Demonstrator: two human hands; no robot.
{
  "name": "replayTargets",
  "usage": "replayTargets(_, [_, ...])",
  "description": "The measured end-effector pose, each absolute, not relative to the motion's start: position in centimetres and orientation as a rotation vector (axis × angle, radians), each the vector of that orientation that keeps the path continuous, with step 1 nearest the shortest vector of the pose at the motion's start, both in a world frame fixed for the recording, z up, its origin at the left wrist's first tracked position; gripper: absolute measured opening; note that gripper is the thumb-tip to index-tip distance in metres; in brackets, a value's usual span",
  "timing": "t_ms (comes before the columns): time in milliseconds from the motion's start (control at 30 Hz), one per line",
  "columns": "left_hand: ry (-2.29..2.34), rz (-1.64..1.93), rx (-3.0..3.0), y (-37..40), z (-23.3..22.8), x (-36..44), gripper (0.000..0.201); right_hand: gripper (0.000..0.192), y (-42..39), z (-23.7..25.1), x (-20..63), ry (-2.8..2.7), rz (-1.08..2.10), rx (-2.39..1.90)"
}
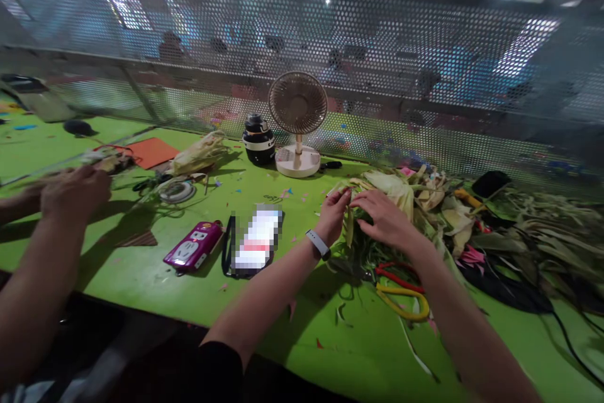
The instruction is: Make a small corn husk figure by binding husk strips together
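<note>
Figure: I saw the left hand (334,214) and right hand (384,219) meet at centre, fingers curled, apparently pinching the green leaf strips (353,227). Dried husks (425,192) lay at two o'clock; a co-worker's hands (70,189) worked at nine o'clock.

Left hand (334,214) and right hand (385,219) grip leaves (415,192).

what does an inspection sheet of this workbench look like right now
surface: bright green tabletop, strewn with leaf scraps
job's things: pale dried leaf pile, worked by both hands
clutter: beige desk fan, pink power strip, yellow-handled scissors, orange sheet
grippers: left hand and right hand pinching leaf strips
cables: black cable at right
surroundings: perforated metal screen; another person's hand at left
</note>
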State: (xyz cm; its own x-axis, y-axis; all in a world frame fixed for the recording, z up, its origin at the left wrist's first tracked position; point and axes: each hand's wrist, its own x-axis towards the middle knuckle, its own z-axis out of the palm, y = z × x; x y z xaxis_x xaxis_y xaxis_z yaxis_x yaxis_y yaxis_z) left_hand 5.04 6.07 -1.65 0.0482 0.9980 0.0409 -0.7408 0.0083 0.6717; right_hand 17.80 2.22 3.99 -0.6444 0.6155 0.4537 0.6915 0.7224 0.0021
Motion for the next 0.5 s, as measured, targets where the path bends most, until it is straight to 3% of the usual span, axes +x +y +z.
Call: replayTargets(500, [0.447,1.383,0.591,5.28,-1.03,5.03,0.025,0.021,2.57,3.92,18.20,-2.445,-0.313,-0.951])
